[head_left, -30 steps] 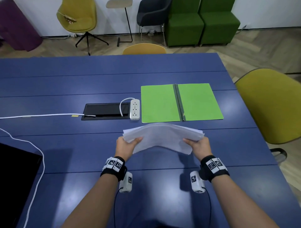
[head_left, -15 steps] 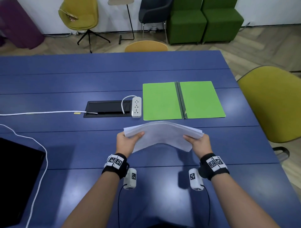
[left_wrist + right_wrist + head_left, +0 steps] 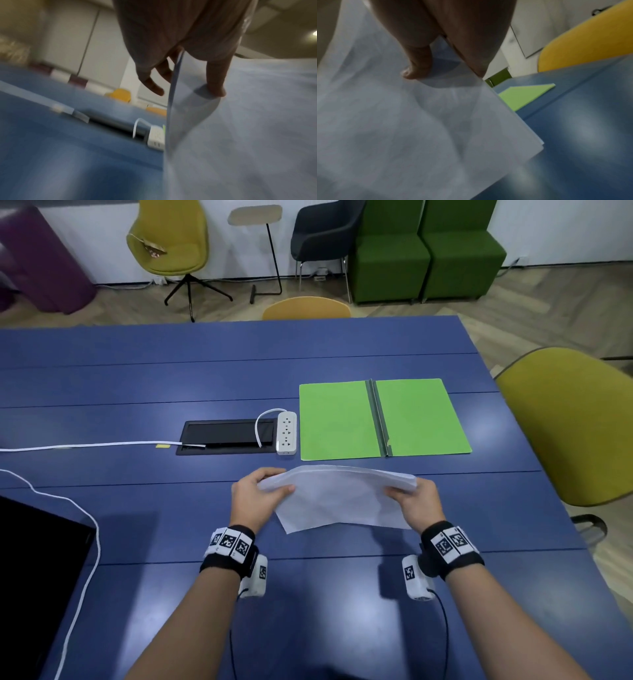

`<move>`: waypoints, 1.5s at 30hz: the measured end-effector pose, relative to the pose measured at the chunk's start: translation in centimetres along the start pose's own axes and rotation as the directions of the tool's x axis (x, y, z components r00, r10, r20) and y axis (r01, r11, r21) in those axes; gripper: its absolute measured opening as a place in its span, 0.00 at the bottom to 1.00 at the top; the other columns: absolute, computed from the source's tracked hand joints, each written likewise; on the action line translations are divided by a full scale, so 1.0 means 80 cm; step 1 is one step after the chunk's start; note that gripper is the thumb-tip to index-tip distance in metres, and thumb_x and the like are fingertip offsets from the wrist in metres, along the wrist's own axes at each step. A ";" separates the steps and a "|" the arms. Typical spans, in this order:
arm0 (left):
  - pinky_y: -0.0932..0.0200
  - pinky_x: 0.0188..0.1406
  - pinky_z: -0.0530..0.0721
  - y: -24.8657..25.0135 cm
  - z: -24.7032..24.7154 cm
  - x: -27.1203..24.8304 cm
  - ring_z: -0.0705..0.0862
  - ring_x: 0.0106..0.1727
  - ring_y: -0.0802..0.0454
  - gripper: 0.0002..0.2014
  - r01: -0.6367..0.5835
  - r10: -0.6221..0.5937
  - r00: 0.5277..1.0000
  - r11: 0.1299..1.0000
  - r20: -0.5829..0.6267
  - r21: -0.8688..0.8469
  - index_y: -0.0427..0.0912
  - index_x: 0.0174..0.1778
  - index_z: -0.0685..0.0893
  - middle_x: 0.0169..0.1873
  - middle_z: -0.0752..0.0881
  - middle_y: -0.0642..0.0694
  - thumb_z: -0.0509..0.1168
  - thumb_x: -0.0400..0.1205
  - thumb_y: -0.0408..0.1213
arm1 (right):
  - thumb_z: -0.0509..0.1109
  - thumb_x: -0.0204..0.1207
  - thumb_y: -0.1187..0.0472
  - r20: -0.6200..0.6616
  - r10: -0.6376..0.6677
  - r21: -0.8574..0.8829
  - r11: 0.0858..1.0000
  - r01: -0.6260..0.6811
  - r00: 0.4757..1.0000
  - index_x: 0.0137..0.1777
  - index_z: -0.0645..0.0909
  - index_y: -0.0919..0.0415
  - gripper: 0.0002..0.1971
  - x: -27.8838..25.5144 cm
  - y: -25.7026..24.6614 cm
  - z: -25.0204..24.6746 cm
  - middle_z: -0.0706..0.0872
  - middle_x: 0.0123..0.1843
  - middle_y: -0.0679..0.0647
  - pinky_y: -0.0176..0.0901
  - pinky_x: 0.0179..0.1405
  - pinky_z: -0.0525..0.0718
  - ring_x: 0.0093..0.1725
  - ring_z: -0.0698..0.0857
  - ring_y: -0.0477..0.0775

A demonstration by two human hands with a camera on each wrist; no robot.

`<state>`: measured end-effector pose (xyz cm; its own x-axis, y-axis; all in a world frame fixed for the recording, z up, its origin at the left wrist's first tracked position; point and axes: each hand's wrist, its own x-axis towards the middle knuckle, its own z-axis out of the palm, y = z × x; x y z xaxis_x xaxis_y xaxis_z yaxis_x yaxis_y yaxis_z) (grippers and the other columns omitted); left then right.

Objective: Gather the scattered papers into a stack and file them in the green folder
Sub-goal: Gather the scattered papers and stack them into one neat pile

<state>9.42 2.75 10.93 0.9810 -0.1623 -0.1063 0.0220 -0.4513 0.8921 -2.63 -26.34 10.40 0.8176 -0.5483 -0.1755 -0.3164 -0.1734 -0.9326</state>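
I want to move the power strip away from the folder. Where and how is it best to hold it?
Probably pinch the power strip across its long sides near the middle, coming from above. It lies flat on the table, narrow enough for the fingers, and its cable leaves from the far end. Its right side lies close to the green folder.

Around my blue table (image 3: pixel 137 378)

I see a white power strip (image 3: pixel 286 433) beside a black cable hatch (image 3: pixel 226 436), a white cord (image 3: pixel 85 445) trailing left, a mustard chair (image 3: pixel 575 426) at the right, and green armchairs (image 3: pixel 424 248) by the wall.
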 end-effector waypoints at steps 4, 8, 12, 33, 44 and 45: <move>0.47 0.68 0.75 0.046 0.002 0.020 0.84 0.64 0.55 0.18 -0.434 0.387 0.900 0.748 0.201 0.502 0.59 0.52 0.91 0.53 0.91 0.60 0.82 0.68 0.54 | 0.81 0.69 0.65 0.060 -0.141 -0.136 0.980 0.148 0.988 0.39 0.91 0.59 0.02 0.013 -0.040 0.004 0.91 0.36 0.58 0.45 0.41 0.83 0.37 0.82 0.48; 0.52 0.45 0.85 0.096 0.028 0.026 0.88 0.46 0.45 0.09 -0.427 0.248 0.885 0.770 0.395 0.473 0.57 0.44 0.91 0.34 0.89 0.53 0.78 0.72 0.55 | 0.82 0.69 0.59 0.144 -0.315 -0.199 0.919 0.340 0.938 0.35 0.87 0.62 0.08 0.019 -0.080 0.018 0.84 0.30 0.62 0.48 0.32 0.78 0.32 0.72 0.45; 0.53 0.27 0.72 0.106 0.019 0.030 0.75 0.26 0.47 0.20 -0.271 0.120 0.925 0.874 0.361 0.404 0.44 0.23 0.83 0.20 0.77 0.49 0.82 0.72 0.51 | 0.85 0.65 0.54 0.156 -0.326 -0.215 0.910 0.354 0.932 0.32 0.86 0.58 0.12 0.024 -0.095 -0.007 0.81 0.23 0.47 0.39 0.28 0.70 0.26 0.71 0.42; 0.59 0.50 0.88 0.025 0.048 -0.011 0.93 0.51 0.52 0.17 0.092 -0.017 0.983 0.910 0.184 -0.405 0.33 0.53 0.92 0.48 0.95 0.46 0.84 0.69 0.26 | 0.85 0.63 0.69 0.165 -0.003 0.200 0.979 -0.031 0.986 0.52 0.89 0.62 0.17 0.000 -0.003 0.020 0.93 0.48 0.51 0.39 0.50 0.85 0.46 0.91 0.46; 0.61 0.48 0.89 0.028 0.048 -0.007 0.94 0.51 0.51 0.18 0.081 -0.012 0.987 0.896 0.157 -0.436 0.36 0.52 0.92 0.48 0.95 0.46 0.85 0.67 0.27 | 0.85 0.64 0.69 0.161 -0.001 0.191 0.981 -0.031 0.987 0.50 0.89 0.56 0.16 -0.002 -0.002 0.025 0.93 0.48 0.50 0.42 0.55 0.88 0.50 0.92 0.47; 0.61 0.48 0.89 0.028 0.049 -0.008 0.94 0.51 0.52 0.18 0.091 -0.023 0.987 0.893 0.157 -0.442 0.37 0.51 0.92 0.47 0.95 0.47 0.85 0.67 0.27 | 0.86 0.63 0.68 0.165 0.012 0.175 0.984 -0.041 0.986 0.51 0.89 0.56 0.17 -0.002 0.001 0.026 0.94 0.49 0.51 0.46 0.57 0.88 0.52 0.92 0.50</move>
<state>8.13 -1.59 11.30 0.9378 -0.2878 -0.1942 0.1939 -0.0300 0.9806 -1.75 -24.56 9.66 0.8820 -0.4078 -0.2362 -0.2608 -0.0048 -0.9654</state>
